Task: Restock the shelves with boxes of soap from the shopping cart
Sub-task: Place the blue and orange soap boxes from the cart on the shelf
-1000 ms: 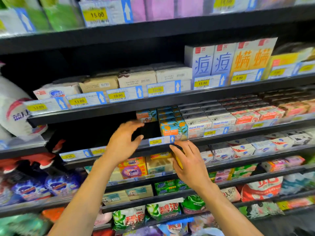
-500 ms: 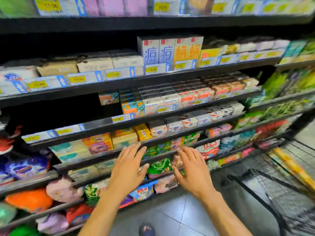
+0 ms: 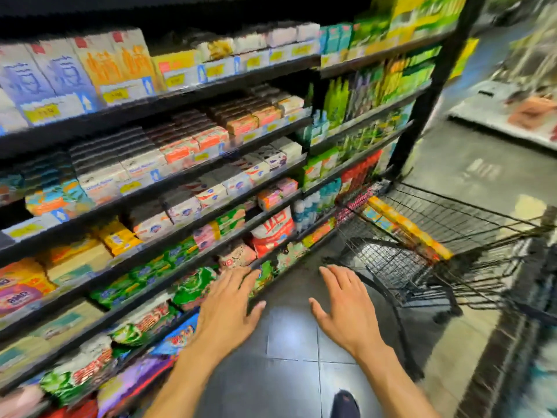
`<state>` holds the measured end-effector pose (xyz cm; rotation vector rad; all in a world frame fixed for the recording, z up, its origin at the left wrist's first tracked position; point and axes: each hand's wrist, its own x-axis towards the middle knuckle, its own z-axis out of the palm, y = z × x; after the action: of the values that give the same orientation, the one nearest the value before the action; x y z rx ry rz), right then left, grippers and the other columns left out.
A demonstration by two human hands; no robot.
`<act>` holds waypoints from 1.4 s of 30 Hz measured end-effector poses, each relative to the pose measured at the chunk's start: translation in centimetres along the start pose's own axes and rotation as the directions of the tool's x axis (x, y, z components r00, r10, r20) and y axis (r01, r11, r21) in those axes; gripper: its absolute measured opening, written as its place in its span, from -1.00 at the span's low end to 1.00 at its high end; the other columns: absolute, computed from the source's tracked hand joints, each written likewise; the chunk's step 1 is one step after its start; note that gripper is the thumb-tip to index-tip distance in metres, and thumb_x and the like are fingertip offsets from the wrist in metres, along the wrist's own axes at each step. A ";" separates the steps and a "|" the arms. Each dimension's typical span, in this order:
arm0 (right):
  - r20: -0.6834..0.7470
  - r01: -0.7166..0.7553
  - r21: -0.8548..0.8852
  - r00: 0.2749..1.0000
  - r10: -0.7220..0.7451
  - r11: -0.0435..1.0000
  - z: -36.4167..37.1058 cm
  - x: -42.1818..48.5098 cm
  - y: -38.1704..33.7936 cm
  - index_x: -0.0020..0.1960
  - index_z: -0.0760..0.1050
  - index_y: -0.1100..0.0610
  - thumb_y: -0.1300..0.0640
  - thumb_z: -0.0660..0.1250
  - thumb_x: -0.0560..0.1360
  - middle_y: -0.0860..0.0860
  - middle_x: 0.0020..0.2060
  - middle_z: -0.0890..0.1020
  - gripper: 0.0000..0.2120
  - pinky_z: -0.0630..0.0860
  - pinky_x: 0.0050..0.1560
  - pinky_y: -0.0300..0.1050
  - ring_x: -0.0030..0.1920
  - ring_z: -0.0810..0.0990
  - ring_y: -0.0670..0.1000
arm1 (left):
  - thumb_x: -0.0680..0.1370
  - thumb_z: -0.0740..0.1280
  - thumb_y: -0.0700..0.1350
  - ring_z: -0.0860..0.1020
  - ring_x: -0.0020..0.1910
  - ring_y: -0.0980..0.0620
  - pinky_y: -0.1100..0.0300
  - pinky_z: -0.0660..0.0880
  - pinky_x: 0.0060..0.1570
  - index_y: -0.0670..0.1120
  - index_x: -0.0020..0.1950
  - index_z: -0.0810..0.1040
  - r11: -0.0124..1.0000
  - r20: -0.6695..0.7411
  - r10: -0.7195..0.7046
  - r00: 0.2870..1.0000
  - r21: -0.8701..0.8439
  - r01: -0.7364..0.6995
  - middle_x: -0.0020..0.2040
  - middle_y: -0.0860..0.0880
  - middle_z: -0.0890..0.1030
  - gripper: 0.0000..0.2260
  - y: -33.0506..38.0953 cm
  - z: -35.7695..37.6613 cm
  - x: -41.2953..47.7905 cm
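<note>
Both hands have swung down off the shelves, the left hand and right hand empty with fingers straight and slightly spread, while beyond the right fingertips one shopping cart holds a yellow row of soap boxes, too blurred to count, lying lengthwise along its shelf-side wall.

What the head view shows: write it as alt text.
The left hand and right hand hover open and empty over a tiled floor, between soap shelves on the left and a black wire shopping cart holding yellow boxes on the right. The picture is motion-blurred.
</note>
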<state>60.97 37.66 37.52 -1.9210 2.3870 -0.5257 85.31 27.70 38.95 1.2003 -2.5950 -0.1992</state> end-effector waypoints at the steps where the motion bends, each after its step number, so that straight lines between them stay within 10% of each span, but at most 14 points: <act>1: -0.001 -0.020 0.001 1.000 0.020 1.000 -0.3 0.0 2.1 0.44 0.45 0.12 -0.24 0.26 0.49 0.05 0.35 0.52 -0.36 0.38 0.46 0.08 0.39 0.44 0.12 | 0.54 0.19 0.21 0.40 0.42 -0.07 -0.01 0.33 0.44 -0.04 0.46 0.43 1.000 0.017 0.016 1.000 0.000 -0.016 0.45 0.00 0.43 -0.44 1.6 1.0 1.5; 17: -0.056 -0.337 0.013 0.940 0.337 0.941 -6.3 3.3 31.2 0.49 0.41 0.12 -0.26 0.28 0.49 0.05 0.40 0.48 -0.31 0.35 0.50 0.09 0.42 0.41 0.10 | 0.55 0.16 0.27 0.41 0.42 -0.03 0.04 0.35 0.44 -0.03 0.49 0.42 0.967 0.152 0.226 0.962 -0.154 -0.203 0.43 0.00 0.47 -0.41 24.0 12.7 25.5; 42: 0.239 -0.686 0.010 0.708 0.665 0.727 8.0 32.8 49.0 0.47 0.40 0.16 -0.20 0.26 0.49 0.13 0.34 0.48 -0.34 0.47 0.35 0.17 0.35 0.47 0.24 | 0.51 0.18 0.21 0.52 0.25 -0.11 0.06 0.50 0.25 -0.06 0.38 0.52 0.834 0.564 0.530 0.633 -0.212 -0.509 0.27 -0.07 0.59 -0.45 18.4 34.3 66.1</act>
<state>8.86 13.29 22.27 -0.8620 2.5958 -0.3360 20.73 -10.51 23.11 0.3200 -3.3450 -0.5827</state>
